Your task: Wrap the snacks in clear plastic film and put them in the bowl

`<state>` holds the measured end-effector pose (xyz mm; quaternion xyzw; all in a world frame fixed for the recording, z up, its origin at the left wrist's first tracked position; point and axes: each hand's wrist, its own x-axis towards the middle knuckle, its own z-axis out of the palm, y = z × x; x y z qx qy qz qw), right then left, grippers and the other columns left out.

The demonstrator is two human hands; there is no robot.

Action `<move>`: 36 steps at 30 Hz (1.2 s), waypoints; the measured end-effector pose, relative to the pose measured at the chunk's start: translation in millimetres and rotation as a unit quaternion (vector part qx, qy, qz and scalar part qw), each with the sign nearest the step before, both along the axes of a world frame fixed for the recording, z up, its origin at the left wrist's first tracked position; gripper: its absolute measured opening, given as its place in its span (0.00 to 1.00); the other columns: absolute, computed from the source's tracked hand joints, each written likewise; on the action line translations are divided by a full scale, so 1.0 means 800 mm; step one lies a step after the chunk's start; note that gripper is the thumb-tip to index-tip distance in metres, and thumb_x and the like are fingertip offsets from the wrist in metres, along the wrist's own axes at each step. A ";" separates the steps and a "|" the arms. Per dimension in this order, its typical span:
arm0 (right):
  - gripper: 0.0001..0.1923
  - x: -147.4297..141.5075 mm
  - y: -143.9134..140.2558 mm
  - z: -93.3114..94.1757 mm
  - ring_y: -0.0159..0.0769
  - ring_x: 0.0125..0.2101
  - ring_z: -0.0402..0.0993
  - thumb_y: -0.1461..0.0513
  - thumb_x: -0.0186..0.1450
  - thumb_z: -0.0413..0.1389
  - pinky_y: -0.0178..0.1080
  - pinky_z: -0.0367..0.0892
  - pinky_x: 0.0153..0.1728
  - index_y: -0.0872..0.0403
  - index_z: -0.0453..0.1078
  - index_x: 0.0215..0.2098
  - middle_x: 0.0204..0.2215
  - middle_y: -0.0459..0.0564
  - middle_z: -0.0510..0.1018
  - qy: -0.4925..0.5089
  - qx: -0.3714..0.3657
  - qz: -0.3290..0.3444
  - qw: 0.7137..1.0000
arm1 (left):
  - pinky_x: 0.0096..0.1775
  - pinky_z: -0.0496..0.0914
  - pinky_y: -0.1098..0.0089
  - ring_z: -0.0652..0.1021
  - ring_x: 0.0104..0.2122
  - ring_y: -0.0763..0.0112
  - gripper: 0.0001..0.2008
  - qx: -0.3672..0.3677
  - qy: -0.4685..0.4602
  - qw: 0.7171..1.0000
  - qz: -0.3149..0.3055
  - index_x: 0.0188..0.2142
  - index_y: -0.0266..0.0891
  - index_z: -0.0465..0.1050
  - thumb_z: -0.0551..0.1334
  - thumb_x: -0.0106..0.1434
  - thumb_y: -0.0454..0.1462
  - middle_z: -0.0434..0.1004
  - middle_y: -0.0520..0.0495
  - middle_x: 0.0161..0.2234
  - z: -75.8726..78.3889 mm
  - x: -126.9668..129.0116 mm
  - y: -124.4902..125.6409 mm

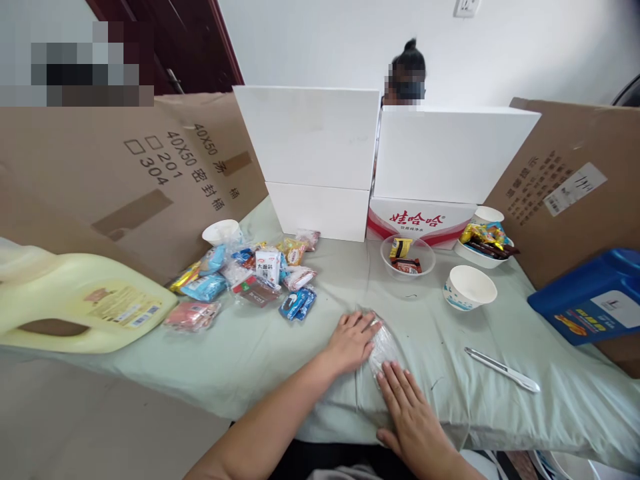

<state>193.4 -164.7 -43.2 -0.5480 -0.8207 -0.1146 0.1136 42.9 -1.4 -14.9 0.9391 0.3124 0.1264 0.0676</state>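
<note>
Plastic (pixel 385 347): a crumpled clear piece lying on the desk (pixel 260 360) right in front of you, between your two hands and under their fingers.
Left hand (pixel 351 341): your palm is down and the fingers are spread and released, resting across the plastic's upper left edge, the thumb lying near its middle.
Right hand (pixel 415 413): your fingers are straight and released too, their tips on the plastic's lower end, with the thumb held out to the left.
Snacks (pixel 250 280): a loose heap of wrapped packets on your left, well apart from your hands.
Paper cup (pixel 220 233): behind the heap, tipped toward you.
Clear bowl (pixel 429 259): beyond your hands, holding a yellow packet (pixel 401 249) and a reddish-brown one.
White bowl (pixel 473 283): to the right of the clear one, near it.
Full bowl (pixel 480 259): farther back, piled with gold, blue and dark wrappers.
White tool (pixel 503 370): long and slim, slanting on the cloth to the right of your right hand.
Jugs: a yellow one (pixel 65 300) at far left, a blue one (pixel 595 293) leaning at far right.
White boxes (pixel 320 140): stacked along the back; a person's dark hair (pixel 411 63) shows above them.
</note>
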 end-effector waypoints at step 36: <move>0.12 0.025 0.111 0.034 0.33 0.27 0.72 0.68 0.69 0.44 0.35 0.57 0.27 0.52 0.68 0.43 0.33 0.47 0.75 0.038 -0.155 -0.081 0.984 | 0.56 0.68 0.55 0.68 0.58 0.63 0.37 -0.163 -0.223 0.953 -0.126 0.66 0.42 0.42 0.49 0.59 0.24 0.60 0.38 0.61 -0.031 -0.018 -0.008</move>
